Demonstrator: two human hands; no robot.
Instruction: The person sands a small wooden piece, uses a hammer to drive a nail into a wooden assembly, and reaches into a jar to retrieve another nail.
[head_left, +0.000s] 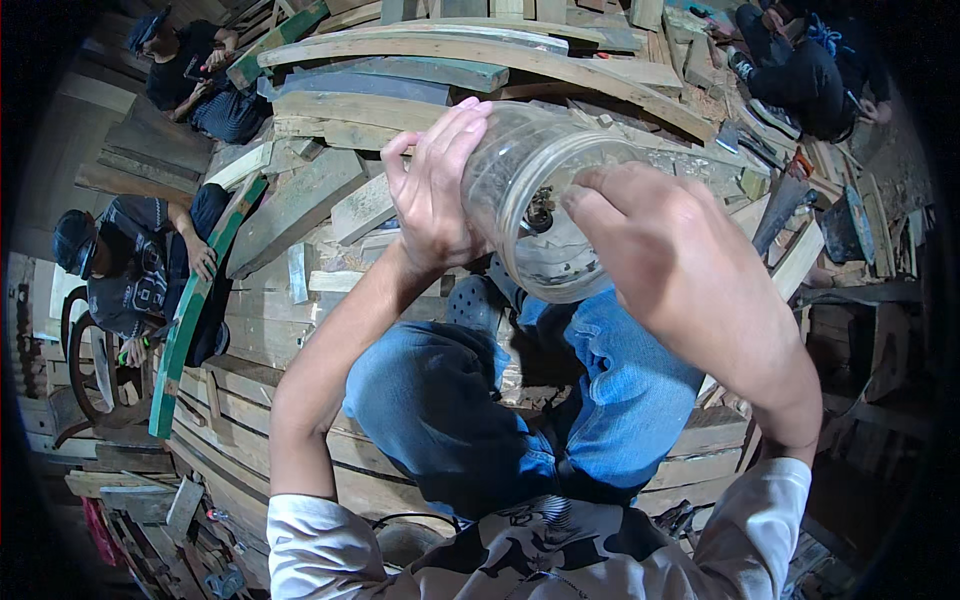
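A large clear jar (500, 150) is tilted above my knees with its wide round mouth turned toward me. My left hand (435, 190) grips its left side, fingers wrapped round the wall. Small dark metal-looking bits (538, 212) lie inside in a loose cluster, too small to name, with more crumbs along the lower wall. My right hand (675, 235) is at the right of the mouth, its fingers curled together and reaching just inside the rim. Its fingertips are partly hidden, so whatever they pinch cannot be made out.
Long planks (400, 50) are piled ahead. At left, a person (125, 265) holds a green board (205, 290); other people sit at far left (190, 75) and far right (810, 70). A hand saw (785, 205) lies to the right. Wooden slats lie beneath my legs.
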